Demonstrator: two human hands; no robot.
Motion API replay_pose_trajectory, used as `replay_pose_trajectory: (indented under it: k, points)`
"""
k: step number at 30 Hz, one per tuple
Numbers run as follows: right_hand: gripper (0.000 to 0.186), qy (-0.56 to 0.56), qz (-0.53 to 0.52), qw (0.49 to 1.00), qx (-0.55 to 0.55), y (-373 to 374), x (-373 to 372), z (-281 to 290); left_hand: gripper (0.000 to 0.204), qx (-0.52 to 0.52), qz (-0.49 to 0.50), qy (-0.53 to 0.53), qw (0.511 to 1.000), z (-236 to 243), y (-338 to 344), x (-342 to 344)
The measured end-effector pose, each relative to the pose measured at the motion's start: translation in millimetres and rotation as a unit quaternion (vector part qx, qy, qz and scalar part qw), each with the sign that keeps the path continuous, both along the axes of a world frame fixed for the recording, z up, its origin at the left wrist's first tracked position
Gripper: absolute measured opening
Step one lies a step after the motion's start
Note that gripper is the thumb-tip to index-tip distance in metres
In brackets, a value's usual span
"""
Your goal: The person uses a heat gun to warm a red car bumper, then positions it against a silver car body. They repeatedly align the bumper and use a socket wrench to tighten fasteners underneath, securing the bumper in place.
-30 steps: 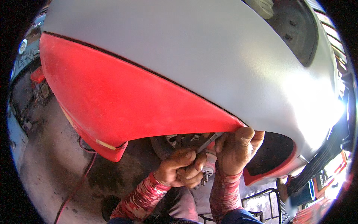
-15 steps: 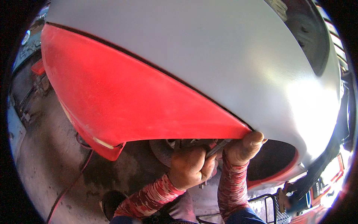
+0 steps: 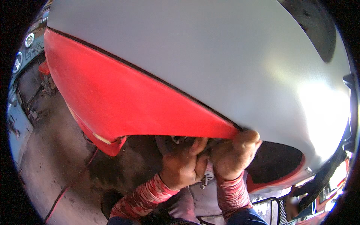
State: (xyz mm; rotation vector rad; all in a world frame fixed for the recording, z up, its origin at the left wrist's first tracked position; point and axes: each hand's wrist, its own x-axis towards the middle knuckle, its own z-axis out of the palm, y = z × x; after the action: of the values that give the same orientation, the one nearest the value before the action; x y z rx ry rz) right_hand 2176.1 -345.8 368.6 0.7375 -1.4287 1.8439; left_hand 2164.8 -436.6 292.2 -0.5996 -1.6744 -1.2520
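A red body panel [image 3: 138, 97] meets a large grey body panel [image 3: 180, 56] along a dark seam. At the seam's lower right end, my right hand [image 3: 232, 155] is closed over the red panel's corner, its fingers curled at the edge. Just left of it, my left hand [image 3: 182, 165] is closed below the red panel's lower edge. A grey metal tool handle showed in that fist a moment earlier; now it is mostly hidden and blurred between my hands. Behind my hands, a white cylindrical part with a metal fitting [image 3: 209, 174] partly shows.
A dark opening [image 3: 275, 163] with a red rim lies right of my hands. A red hose [image 3: 62, 195] runs across the stained floor at left. Blue bodywork with round lamps [image 3: 22, 112] stands far left. Another person's hand [image 3: 291, 208] shows at lower right.
Both hands have shifted slightly left in the picture. My left hand has turned, its index finger raised, and the tool handle is now mostly out of sight. The view has moved a little.
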Motion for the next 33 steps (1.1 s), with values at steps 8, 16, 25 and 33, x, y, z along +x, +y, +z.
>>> replay_pose_trajectory:
  k: [8,16,25,33]
  points:
    - [0.024,-0.029,0.076,0.996,-0.045,-23.6,5.7,10.4,0.035,0.022,-0.042,0.021,0.999,5.4,1.4,-8.3]
    - [0.018,-0.047,0.089,0.992,-0.073,-25.5,8.2,18.8,0.072,0.126,-0.636,-0.277,0.71,-34.6,-40.6,-31.5]
    - [0.021,-0.058,0.109,0.986,-0.113,-30.0,16.9,20.8,0.034,0.302,-0.846,-0.29,0.33,-116.5,5.9,-17.6]
    - [0.021,0.022,0.0,0.998,-0.052,-23.4,-0.9,2.9,0.017,0.342,-0.622,-0.296,0.639,-51.2,-17.6,-0.5]
